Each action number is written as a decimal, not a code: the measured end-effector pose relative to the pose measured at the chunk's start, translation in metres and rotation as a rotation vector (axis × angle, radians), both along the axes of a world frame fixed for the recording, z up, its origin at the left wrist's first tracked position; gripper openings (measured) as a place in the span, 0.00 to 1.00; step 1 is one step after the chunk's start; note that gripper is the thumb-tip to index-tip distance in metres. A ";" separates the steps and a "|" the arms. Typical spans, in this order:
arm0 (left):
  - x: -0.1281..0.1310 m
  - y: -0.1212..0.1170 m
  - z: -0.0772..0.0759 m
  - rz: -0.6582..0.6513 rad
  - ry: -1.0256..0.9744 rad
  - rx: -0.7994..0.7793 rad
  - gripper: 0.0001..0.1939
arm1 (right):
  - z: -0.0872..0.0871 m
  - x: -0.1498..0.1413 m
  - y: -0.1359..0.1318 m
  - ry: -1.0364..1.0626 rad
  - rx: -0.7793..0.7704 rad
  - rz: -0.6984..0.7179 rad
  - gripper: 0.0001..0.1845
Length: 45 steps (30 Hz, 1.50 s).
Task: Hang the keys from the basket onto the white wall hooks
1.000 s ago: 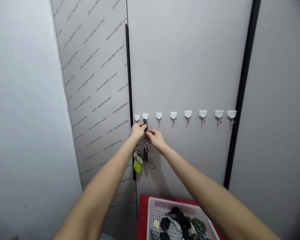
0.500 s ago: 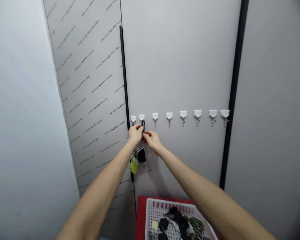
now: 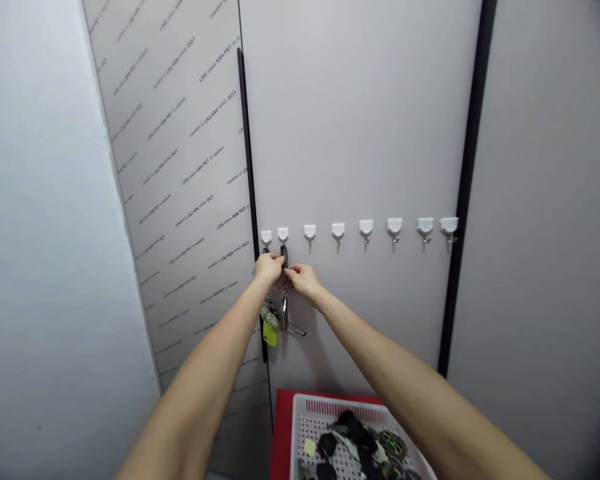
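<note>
Below pale panels, a white basket [image 3: 344,405] holds jumbled items; both hands [image 3: 270,268] grip a dark strap [image 3: 285,256].

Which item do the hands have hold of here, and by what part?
The left hand and right hand pinch the dark strap of a keychain, the right lower down; its fob hangs free below.

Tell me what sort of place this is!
Probably a storage corner or entryway: there's a row of white hooks on a panel, keychains hanging, and a white basket of jumbled things below.
</note>
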<state>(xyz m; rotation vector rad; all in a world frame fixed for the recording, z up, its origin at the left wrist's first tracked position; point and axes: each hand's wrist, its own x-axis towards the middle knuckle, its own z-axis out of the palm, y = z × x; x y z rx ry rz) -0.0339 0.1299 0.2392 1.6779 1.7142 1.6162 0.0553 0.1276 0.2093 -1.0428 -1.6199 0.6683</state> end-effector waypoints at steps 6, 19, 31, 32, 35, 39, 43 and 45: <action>0.004 -0.009 -0.008 -0.011 0.073 -0.063 0.08 | -0.005 0.012 -0.006 -0.023 -0.056 -0.012 0.09; 0.045 -0.095 -0.194 -0.418 0.017 -0.365 0.11 | -0.162 0.126 -0.100 -0.553 -0.205 0.069 0.12; 0.068 -0.115 -0.256 -0.492 0.595 -0.416 0.15 | -0.210 0.147 -0.128 -0.903 -0.192 -0.049 0.14; 0.067 -0.116 -0.257 -0.498 0.612 -0.425 0.15 | -0.210 0.148 -0.128 -0.926 -0.193 -0.010 0.14; 0.064 -0.116 -0.260 -0.501 0.654 -0.442 0.16 | -0.210 0.152 -0.128 -0.992 -0.201 0.105 0.15; 0.064 -0.114 -0.262 -0.513 0.679 -0.446 0.16 | -0.210 0.150 -0.127 -1.067 -0.233 0.078 0.16; 0.065 -0.113 -0.263 -0.525 0.674 -0.429 0.16 | -0.209 0.147 -0.128 -1.071 -0.246 0.039 0.11; 0.065 -0.113 -0.262 -0.514 0.657 -0.419 0.16 | -0.208 0.146 -0.128 -0.990 -0.241 0.051 0.09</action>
